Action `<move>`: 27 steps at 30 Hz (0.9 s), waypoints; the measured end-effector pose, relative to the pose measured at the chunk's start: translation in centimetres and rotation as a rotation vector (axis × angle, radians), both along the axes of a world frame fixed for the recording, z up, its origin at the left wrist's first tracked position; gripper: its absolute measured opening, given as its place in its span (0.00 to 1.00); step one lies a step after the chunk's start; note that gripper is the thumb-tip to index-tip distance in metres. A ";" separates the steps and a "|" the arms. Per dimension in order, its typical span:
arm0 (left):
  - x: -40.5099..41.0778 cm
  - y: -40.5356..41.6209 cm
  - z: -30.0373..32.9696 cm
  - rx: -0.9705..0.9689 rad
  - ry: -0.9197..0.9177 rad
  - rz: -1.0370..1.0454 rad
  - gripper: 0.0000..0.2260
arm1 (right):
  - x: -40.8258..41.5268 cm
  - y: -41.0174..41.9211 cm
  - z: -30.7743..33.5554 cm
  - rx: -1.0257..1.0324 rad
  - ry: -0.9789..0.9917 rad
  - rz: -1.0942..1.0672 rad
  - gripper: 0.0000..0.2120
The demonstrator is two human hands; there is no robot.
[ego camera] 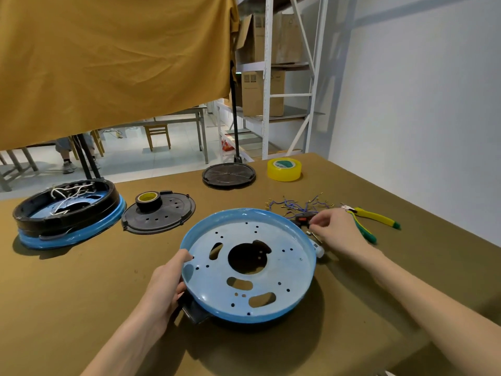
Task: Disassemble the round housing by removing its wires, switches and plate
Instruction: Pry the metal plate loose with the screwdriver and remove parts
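The left hand (168, 283) grips the blue round housing (248, 267) at its left rim; the right hand (334, 230) pinches what looks like a switch (302, 220) just beyond its right rim.

The left hand (165, 283) sat lower centre, fingers curled (thumb uppermost). The right hand (336, 232) reached centre-right, fingertips pinched together.

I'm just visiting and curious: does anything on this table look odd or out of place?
Mostly orderly teardown clutter. Two things stand out: the blue housing sits tilted, its near-left edge lifted by the left hand, and loose blue wires lie tangled beside it.
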State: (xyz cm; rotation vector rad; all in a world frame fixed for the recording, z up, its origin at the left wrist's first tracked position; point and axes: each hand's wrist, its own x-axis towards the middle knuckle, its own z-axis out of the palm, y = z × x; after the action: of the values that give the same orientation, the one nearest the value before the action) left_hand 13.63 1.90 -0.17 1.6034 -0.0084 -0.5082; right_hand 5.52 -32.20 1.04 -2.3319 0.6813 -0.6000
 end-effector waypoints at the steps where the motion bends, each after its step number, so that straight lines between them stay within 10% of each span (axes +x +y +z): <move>1: -0.1 0.0 0.1 0.006 -0.006 0.012 0.11 | -0.2 -0.2 -0.6 -0.032 0.047 0.008 0.03; 16: 0.2 -0.6 3.3 -0.113 -0.075 0.249 0.14 | 1.0 6.0 2.5 -0.102 -0.143 0.207 0.07; 21: 0.1 0.1 5.3 -0.183 -0.399 0.341 0.12 | 2.2 8.1 3.9 0.010 -0.074 0.328 0.20; 27: -1.4 0.1 6.3 0.028 -1.071 0.276 0.29 | 2.9 10.9 5.9 0.695 0.020 0.363 0.20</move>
State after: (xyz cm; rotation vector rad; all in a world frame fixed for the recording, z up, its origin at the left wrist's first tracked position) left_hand 12.27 2.01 6.13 1.6985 -0.5740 0.6001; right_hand 8.46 -21.27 6.94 -1.7404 0.3718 -0.1346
